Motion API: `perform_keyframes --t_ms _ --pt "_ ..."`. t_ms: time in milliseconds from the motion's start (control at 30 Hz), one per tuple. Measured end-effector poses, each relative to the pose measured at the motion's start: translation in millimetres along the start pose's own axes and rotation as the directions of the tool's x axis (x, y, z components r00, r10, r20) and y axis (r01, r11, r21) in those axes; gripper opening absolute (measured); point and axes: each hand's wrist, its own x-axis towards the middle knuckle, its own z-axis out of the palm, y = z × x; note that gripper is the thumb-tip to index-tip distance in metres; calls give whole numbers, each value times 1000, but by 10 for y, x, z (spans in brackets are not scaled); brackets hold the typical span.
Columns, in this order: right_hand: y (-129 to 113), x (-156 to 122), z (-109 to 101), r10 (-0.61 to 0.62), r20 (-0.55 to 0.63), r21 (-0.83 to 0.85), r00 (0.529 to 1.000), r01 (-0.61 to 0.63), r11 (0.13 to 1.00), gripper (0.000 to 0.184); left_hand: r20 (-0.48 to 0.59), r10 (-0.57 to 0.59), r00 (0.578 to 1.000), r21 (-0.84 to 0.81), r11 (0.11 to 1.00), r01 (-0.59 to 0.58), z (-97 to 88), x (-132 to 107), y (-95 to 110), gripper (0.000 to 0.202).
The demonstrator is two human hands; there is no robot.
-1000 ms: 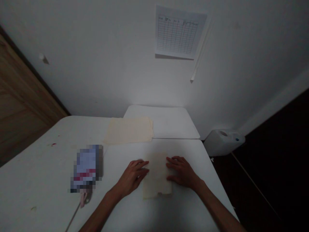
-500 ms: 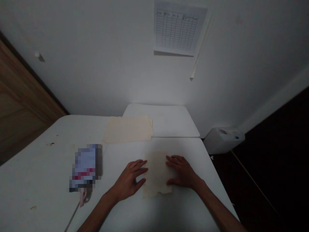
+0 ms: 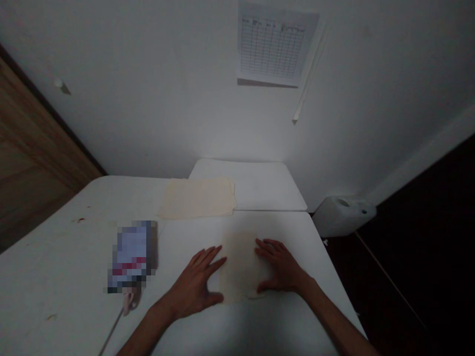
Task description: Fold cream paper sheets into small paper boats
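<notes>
A thin beige sheet (image 3: pixel 239 269) lies on the white table in front of me, and I cannot tell whether it is paper or cloth. At its left edge rests my left hand (image 3: pixel 200 282), fingers spread and thumb stretched along the lower part. My right hand (image 3: pixel 279 264) is at the opposite edge, fingers apart, with the thumb near the lower right corner. A small bit of that corner looks folded or raised. Neither hand grips anything.
More beige sheets (image 3: pixel 198 198) lie at the back, partly over a white board (image 3: pixel 263 185). On the left is a blurred blue item (image 3: pixel 130 252) with a cord. A white plastic jug (image 3: pixel 345 216) stands beyond the table's right edge. A printed chart (image 3: pixel 274 47) hangs on the wall.
My left hand has shifted slightly and its thumb has moved down, opening wider. The sheet's bottom edge near my right thumb looks different. My right hand has barely moved.
</notes>
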Motion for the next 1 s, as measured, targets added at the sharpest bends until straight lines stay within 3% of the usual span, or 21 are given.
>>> perform_keyframes --t_ms 133,267,467,633,867,1000 --pt "-14 -4 -6 5 25 6 1000 -5 1000 112 49 -22 999 -8 1000 23 -23 -15 9 100" --pt "-12 -3 -8 7 46 6 999 -7 1000 114 23 -6 1000 -27 1000 7 -13 -40 66 106" --pt "-17 3 -14 19 69 2 997 -19 1000 115 -120 67 991 -52 996 -74 107 -54 215 74" --pt "-18 1 -2 16 56 7 998 -16 1000 116 -107 149 983 -50 987 -155 77 -51 322 28" --pt "-26 -3 -12 30 45 29 999 -32 999 112 -74 293 953 247 932 -267 143 -102 394 24" --pt "-21 -12 -17 24 26 35 999 -25 999 107 -95 347 933 320 898 -301 236 -116 385 27"
